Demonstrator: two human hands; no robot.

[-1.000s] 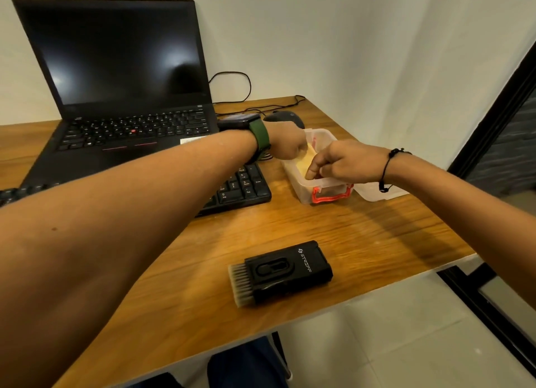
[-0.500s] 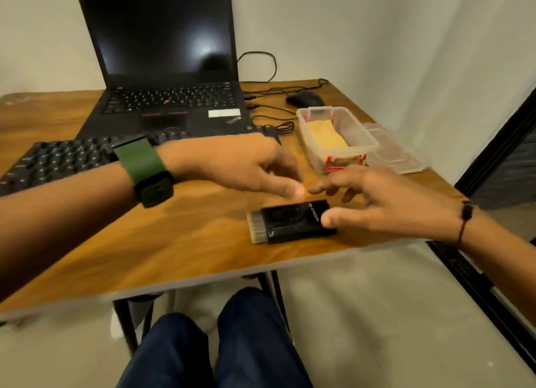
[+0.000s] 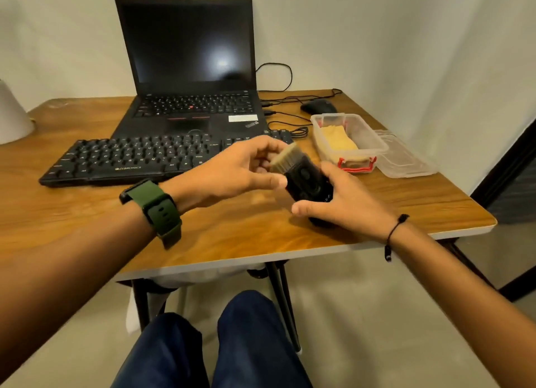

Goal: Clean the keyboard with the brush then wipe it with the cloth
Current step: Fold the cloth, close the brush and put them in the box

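Both hands close on the brush (image 3: 301,175) above the counter (image 3: 261,236), left hand (image 3: 232,170) fingering the bristles, right hand (image 3: 345,202) gripping the black body; left of the brush, the keyboard (image 3: 130,158); right of it, a clear tub (image 3: 374,143) holding the yellow cloth (image 3: 338,139), its lid (image 3: 406,158) alongside.

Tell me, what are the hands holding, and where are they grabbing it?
Both hold the brush. The right hand grips its black body from below; the left hand pinches the body's side, just below the bristles.

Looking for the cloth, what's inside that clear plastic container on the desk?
The clear container, lid off, holds a folded yellow cloth. Anything beneath the cloth is hidden.
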